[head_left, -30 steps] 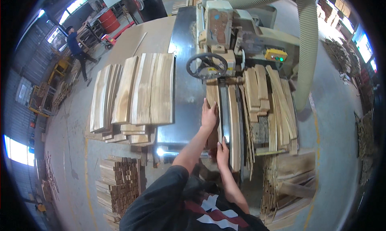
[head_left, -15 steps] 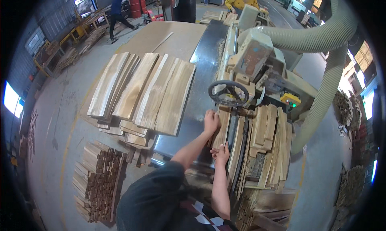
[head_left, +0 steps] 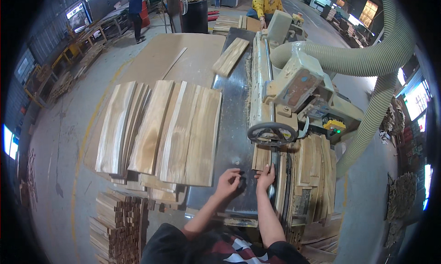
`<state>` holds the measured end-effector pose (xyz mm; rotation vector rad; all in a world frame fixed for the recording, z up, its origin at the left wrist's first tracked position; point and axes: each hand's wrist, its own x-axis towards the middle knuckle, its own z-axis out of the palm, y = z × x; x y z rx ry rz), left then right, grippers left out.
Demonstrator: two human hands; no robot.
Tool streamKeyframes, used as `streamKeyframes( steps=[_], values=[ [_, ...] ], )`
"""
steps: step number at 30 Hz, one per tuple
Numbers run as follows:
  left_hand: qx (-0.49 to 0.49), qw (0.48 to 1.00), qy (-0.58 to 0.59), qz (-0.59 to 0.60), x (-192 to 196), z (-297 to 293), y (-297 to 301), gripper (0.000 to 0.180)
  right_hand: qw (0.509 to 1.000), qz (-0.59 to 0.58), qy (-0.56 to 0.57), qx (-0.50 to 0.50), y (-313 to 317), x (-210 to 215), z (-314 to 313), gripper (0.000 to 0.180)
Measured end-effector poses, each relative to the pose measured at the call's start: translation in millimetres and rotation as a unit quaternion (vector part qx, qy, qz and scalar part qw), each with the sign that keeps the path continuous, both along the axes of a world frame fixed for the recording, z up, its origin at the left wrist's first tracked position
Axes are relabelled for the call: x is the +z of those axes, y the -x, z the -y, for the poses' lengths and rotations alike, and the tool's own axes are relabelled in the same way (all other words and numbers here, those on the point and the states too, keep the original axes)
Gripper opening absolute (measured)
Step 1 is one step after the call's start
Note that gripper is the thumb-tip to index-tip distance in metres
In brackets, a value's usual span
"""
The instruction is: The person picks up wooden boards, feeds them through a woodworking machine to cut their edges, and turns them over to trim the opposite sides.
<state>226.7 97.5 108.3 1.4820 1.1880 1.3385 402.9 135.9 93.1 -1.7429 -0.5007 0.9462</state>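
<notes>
A short wooden board lies lengthwise on the machine's metal table, its far end hidden under the handwheel. My right hand is at the board's near end, fingers and thumb closed against it. Left of that, over bare metal, my left hand holds nothing; its fingers are loosely bent and apart. Farther up the table lies another board, tilted to the right. Wide boards are stacked left of the table.
Narrow boards are piled right of the feed path. A ribbed hose arches over the machine. Bundled wood strips stand at lower left. At the machine's far end is a person in yellow; another stands at back left.
The board under my hands has slid forward beneath the handwheel. My left hand has come off it toward me; my right stays at its end. Another board now shows on the far table.
</notes>
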Motion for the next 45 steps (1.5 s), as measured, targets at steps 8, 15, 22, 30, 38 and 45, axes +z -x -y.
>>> streamKeyframes(
  steps=[8, 15, 22, 30, 38, 45],
  values=[
    [0.161, 0.961, -0.168, -0.152, 53, -269, 88, 0.033, 0.915, 0.393, -0.083, 0.036, 25, -24, 0, 0.022],
    [0.118, 0.841, 0.121, -0.514, 59, -467, 113, 0.1, 0.862, 0.504, -0.005, 0.061, 32, -25, 2, 0.019],
    [0.07, 0.864, 0.258, -0.427, 64, -510, 105, 0.104, 0.842, 0.534, 0.031, 0.073, 37, -27, 8, 0.018],
    [-0.201, 0.776, 0.244, 0.545, 100, -275, 87, 0.103, 0.865, 0.497, 0.035, 0.059, 22, -16, -5, 0.022],
    [-0.104, 0.766, 0.362, 0.521, 44, 17, 97, 0.095, 0.896, 0.421, -0.112, 0.087, 29, -13, 12, 0.026],
    [-0.009, 0.923, 0.262, -0.281, 71, 148, 42, 0.101, 0.96, -0.134, 0.011, 0.245, 29, -88, 160, 0.074]
  ],
)
